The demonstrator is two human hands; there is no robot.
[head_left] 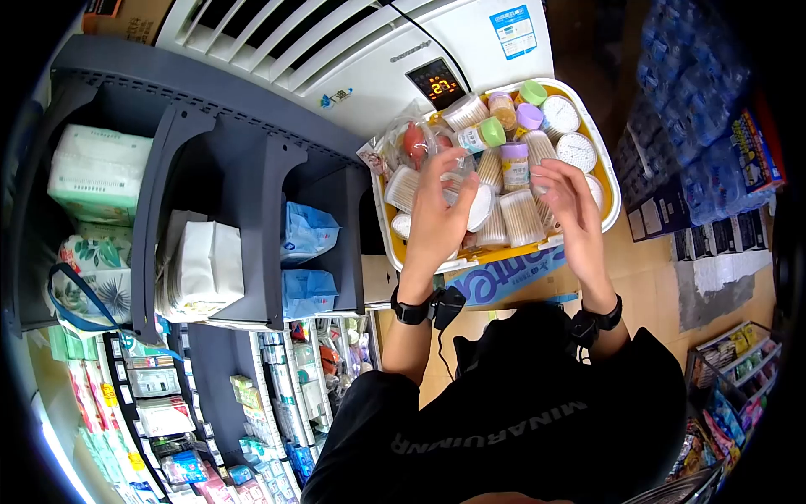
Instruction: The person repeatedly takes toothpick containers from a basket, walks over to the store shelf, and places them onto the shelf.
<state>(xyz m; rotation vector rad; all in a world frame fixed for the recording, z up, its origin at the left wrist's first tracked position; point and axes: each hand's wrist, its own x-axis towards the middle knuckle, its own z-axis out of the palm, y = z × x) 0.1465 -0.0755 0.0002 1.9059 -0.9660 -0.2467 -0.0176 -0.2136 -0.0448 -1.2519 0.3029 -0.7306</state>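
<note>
A white and yellow basket (615,202) holds several round tubs of cotton swabs (521,217) and small jars with green or purple lids. My left hand (440,210) is over the basket's left part, its fingers curled around a clear tub with a white round end (479,208). Over the right part is my right hand (571,202), fingers apart and slightly bent, beside the swab tubs; nothing shows in it. A purple-lidded jar (515,166) stands between the two hands. Red items in clear wrap (415,141) lie at the basket's back left.
Behind the basket is a white appliance (361,50) with a lit display. Grey shelves (260,168) with paper packs and blue bags stand at the left. Wrapped bottles (684,92) are stacked at the right. A blue printed box (512,277) sits below the basket's front edge.
</note>
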